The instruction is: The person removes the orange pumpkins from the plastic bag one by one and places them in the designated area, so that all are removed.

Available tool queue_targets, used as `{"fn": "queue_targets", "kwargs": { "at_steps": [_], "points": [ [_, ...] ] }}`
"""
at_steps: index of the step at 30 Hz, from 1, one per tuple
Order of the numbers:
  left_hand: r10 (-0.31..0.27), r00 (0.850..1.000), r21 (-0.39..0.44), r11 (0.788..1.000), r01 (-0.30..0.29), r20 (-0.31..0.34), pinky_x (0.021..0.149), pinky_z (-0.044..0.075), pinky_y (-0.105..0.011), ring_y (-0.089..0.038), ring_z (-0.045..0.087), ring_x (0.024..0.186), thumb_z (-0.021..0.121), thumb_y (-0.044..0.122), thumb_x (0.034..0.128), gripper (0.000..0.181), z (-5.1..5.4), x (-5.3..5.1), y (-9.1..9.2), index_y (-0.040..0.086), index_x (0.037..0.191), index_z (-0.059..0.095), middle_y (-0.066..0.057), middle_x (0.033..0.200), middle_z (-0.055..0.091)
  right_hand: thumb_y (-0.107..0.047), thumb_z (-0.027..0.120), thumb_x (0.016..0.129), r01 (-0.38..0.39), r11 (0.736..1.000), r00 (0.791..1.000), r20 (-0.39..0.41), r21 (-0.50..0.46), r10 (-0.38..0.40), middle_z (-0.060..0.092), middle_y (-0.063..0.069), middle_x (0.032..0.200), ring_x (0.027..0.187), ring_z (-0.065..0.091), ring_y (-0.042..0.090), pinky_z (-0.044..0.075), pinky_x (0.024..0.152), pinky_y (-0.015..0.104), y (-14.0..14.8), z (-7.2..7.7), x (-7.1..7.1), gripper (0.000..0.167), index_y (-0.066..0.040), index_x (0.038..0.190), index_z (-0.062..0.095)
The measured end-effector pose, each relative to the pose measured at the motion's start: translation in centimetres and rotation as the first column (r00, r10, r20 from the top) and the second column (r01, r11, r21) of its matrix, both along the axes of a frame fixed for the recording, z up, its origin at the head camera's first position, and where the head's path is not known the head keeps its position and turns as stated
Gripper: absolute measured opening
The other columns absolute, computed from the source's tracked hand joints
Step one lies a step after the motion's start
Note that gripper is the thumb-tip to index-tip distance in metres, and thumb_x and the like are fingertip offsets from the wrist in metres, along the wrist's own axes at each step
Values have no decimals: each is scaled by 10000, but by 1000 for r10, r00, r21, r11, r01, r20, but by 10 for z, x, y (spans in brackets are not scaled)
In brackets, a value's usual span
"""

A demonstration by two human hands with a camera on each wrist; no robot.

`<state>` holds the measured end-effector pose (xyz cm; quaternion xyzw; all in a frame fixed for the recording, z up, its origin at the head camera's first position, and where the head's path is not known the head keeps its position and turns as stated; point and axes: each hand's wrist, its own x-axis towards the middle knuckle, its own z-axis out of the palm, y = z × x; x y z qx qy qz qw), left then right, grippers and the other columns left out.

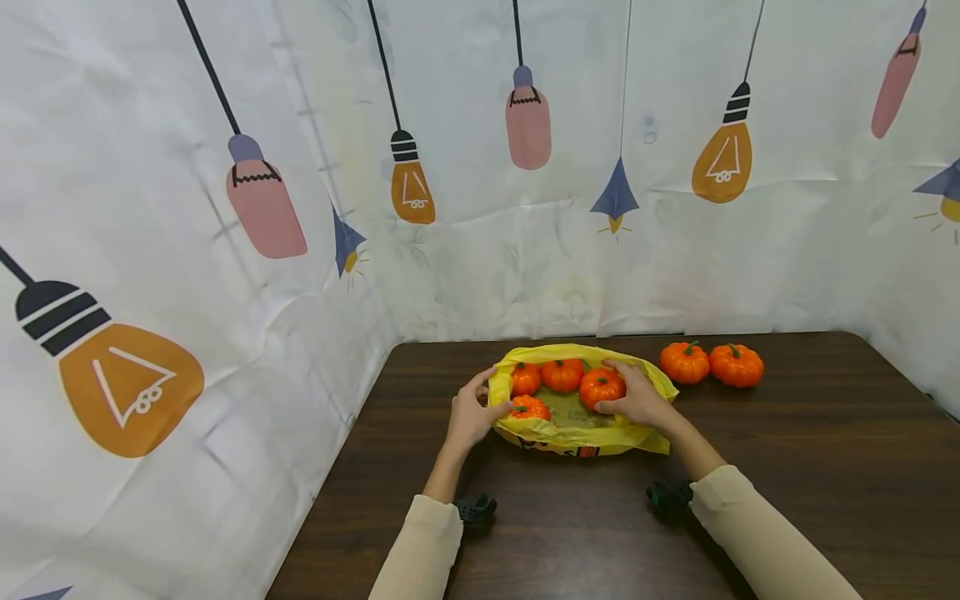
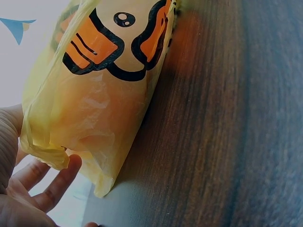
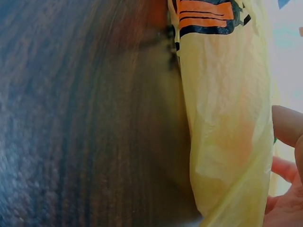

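Note:
A yellow plastic bag [image 1: 577,437] lies on the table with its mouth spread wide. Inside it are several small orange pumpkins with green stems, among them a front-left pumpkin [image 1: 530,408] and a back pumpkin [image 1: 562,375]. My left hand [image 1: 471,412] holds the bag's left rim, thumb over the edge; in the left wrist view its fingers [image 2: 59,187] curl behind the yellow plastic. With my right hand [image 1: 636,396] I grip the right-hand pumpkin [image 1: 602,388], thumb and fingers on either side of it. In the right wrist view the bag's wall [image 3: 227,127] hides most of that pumpkin.
Two more pumpkins, one nearer [image 1: 684,362] and one farther right [image 1: 737,365], sit on the dark wooden table [image 1: 570,525] right of the bag. White cloth [image 1: 480,275] printed with lamps hangs along the table's back and sides.

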<state>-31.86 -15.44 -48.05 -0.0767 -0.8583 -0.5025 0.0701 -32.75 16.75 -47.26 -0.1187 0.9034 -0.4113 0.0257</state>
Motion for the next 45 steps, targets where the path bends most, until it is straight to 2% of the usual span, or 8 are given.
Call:
{"fn": "queue_targets", "kwargs": {
  "at_steps": [9, 20, 26, 34, 45],
  "points": [
    [7, 1000, -5, 1000, -7, 9, 632, 444, -289, -164, 553, 760, 847, 258, 839, 691, 1, -1, 2, 210, 1472, 573, -63, 907, 690, -219, 817, 870, -21, 1000, 1000, 3, 18, 21, 376, 360, 1518, 1333, 435, 533, 403, 1067, 653, 3, -6, 0, 878, -3, 1572, 336],
    [8, 1000, 0, 1000, -8, 15, 627, 446, -289, -173, 553, 754, 852, 263, 839, 698, 0, -1, 2, 219, 1475, 568, -71, 916, 689, -292, 842, 855, -31, 999, 999, -12, -10, 31, 370, 350, 1494, 1291, 453, 502, 420, 1053, 641, 6, -6, 1, 902, -11, 1562, 358],
    [21, 999, 1, 1000, -21, 26, 626, 434, -288, -174, 536, 772, 858, 268, 834, 705, 0, -1, 1, 237, 1476, 568, -58, 919, 662, -346, 845, 845, -55, 998, 998, -36, -14, 54, 392, 343, 1498, 1288, 469, 509, 414, 1047, 648, 7, -3, 7, 893, -31, 1548, 393],
    [23, 1000, 2, 1000, -23, 18, 613, 453, -281, -168, 564, 760, 858, 258, 832, 711, -1, -1, 1, 223, 1479, 564, -64, 919, 694, -331, 857, 836, -87, 995, 994, -69, -55, 83, 386, 321, 1489, 1221, 530, 452, 501, 977, 578, 8, 0, 13, 874, -24, 1529, 423],
    [31, 999, 3, 1000, -31, 24, 631, 446, -299, -174, 557, 804, 859, 241, 830, 716, -1, 0, 1, 234, 1482, 562, -51, 927, 675, -300, 854, 844, -128, 987, 990, -72, -102, 121, 294, 309, 1511, 1201, 543, 524, 561, 909, 528, 9, 15, 31, 846, -51, 1527, 422]
  ]
}}
